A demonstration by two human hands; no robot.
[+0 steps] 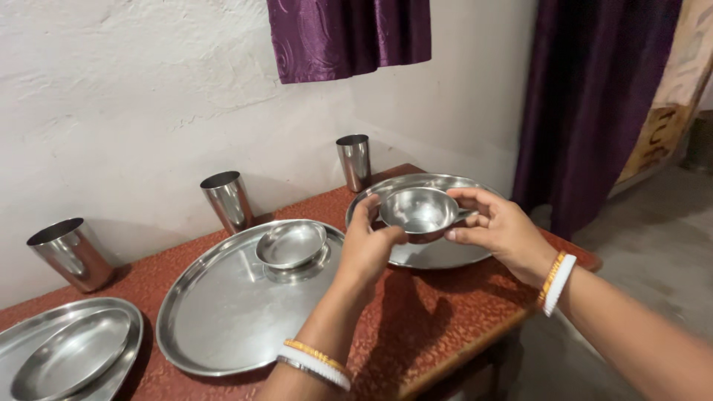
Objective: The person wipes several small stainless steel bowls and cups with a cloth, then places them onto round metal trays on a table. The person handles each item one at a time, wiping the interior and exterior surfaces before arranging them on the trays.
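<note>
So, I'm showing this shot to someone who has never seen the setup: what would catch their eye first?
First, the two hands meeting mid-frame: the left hand and right hand hold a small steel bowl between them, above the far round steel plate. Next, the large round plate at centre with another small bowl on it. Behind, three steel tumblers line the white wall on the red table.

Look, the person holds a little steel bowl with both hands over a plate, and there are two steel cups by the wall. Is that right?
Not quite. The head view shows three steel cups by the wall, not two: one at the left, one in the middle and one at the far end. The rest is right: the left hand and right hand hold the little bowl over a plate.
</note>
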